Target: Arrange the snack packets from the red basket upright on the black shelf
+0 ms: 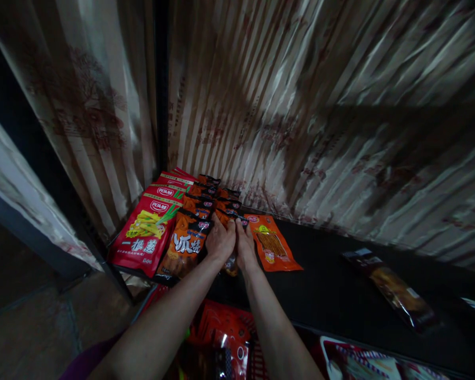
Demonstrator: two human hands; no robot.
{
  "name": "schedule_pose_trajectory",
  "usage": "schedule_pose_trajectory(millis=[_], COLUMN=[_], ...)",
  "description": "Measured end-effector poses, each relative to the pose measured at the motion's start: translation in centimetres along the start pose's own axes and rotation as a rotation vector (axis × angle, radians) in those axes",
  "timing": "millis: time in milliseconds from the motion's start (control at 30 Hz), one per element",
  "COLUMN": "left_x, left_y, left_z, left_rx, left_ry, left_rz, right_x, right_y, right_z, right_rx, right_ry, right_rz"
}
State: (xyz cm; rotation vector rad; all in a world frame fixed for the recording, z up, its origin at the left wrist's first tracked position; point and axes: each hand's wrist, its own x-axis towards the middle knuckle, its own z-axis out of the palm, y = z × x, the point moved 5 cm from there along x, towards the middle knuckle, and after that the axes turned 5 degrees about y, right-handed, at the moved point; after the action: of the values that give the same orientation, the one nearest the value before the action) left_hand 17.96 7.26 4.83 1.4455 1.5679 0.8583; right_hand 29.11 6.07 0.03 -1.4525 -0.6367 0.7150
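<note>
Both hands are close together over an orange and black snack bag [230, 264] on the dark shelf. My left hand [220, 241] is closed on the bag's left side, and my right hand [244, 244] is closed on its right side; they hide much of it. Left of my left hand lies a similar orange and black bag [186, 244], with more such bags in rows behind. Red snack bags [144, 235] with green and yellow pictures overlap at the shelf's left end. Beside my right hand lies a flat orange packet [272, 243].
A long brown packet [391, 287] lies on the black shelf [320, 274] at the right. Wrinkled patterned sheeting [293, 105] hangs behind, with a dark upright post [161, 84] near the left corner. Below the shelf's front edge are red packages [225, 332].
</note>
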Motion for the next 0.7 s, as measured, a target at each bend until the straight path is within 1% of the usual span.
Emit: schedule_pose_trajectory(millis=[67,100,233,367,433,567,700], left_x=[0.1,0.2,0.7,0.9,0.9,0.9,0.8], left_y=[-0.1,-0.2,0.0,0.5,0.5,0.3,0.1], left_z=[-0.2,-0.3,-0.6,-0.5,-0.4,-0.6,-0.7], left_rx=[-0.016,-0.032,-0.077,-0.054,-0.043,-0.018,0.019], left_ry=[0.005,0.004,0.013,0.007,-0.004,0.014,0.012], left_rz=[-0.010,-0.022,-0.076,-0.067,-0.066,-0.067,-0.070], right_x=[-0.4,-0.7,-1.2,-1.5,-1.6,-2.0,-2.2], right_y=[0.3,0.2,-0.6,-1.1,-1.4,-1.4,-1.0], right_z=[-0.2,-0.2,0.6,0.5,0.6,0.9,1.0], right_rx=[-0.016,-0.015,0.047,0.079,0.080,0.078,0.146], right_ry=[0.108,0.128,0.037,0.038,0.031,0.015,-0.004], right_rz=[0.075,0.104,0.161,0.258,0.253,0.240,0.243])
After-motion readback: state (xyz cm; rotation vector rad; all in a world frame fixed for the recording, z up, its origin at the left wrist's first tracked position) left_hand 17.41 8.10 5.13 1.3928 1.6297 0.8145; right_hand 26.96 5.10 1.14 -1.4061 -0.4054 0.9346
